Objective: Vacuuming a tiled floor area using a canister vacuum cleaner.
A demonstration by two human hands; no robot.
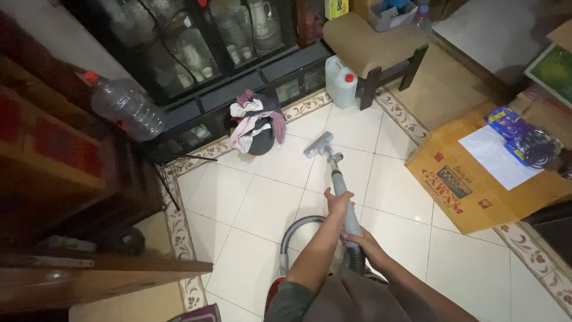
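Note:
I hold a grey vacuum wand (341,182) with both hands. My left hand (337,201) grips the tube higher up toward the head, and my right hand (364,241) grips it lower, near the ribbed hose. The grey floor nozzle (319,144) rests on the white tiled floor (262,203) ahead of me. A grey hose (293,231) loops back to the red vacuum body (275,288) by my left arm.
A dark basket of clothes (256,126) stands just left of the nozzle, before a glass-door cabinet (196,53). A white jerrycan (341,82) sits under a padded stool (374,45). A cardboard box (482,173) lies at right; dark wooden furniture (65,179) with a plastic bottle (126,107) at left.

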